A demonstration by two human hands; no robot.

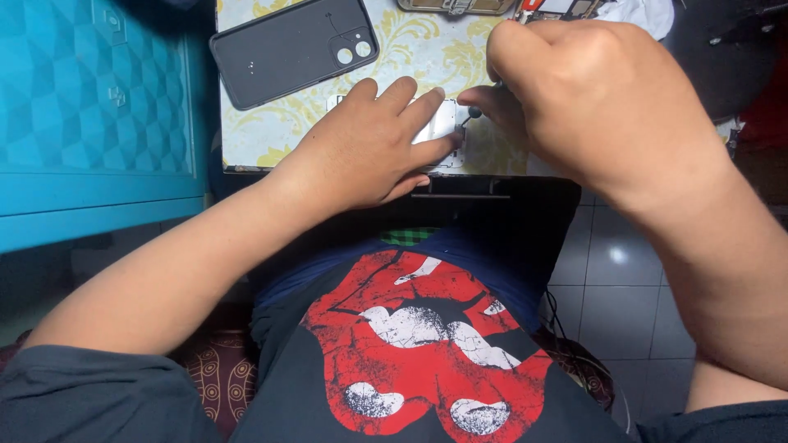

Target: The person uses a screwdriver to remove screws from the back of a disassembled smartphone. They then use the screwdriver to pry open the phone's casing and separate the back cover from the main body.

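Note:
My left hand (373, 148) lies flat on a small silver device (443, 123) at the near edge of the table, its fingers pinning the device down. My right hand (574, 98) is closed around a thin dark screwdriver (474, 113) whose tip points down at the right part of the device. Most of the device is hidden under both hands.
A dark phone back cover (287, 49) with two camera holes lies at the back left of the cream and yellow patterned table (427, 57). A turquoise cabinet (90, 107) stands to the left. Another opened device (455, 6) and small parts lie at the far edge. Tiled floor lies to the right.

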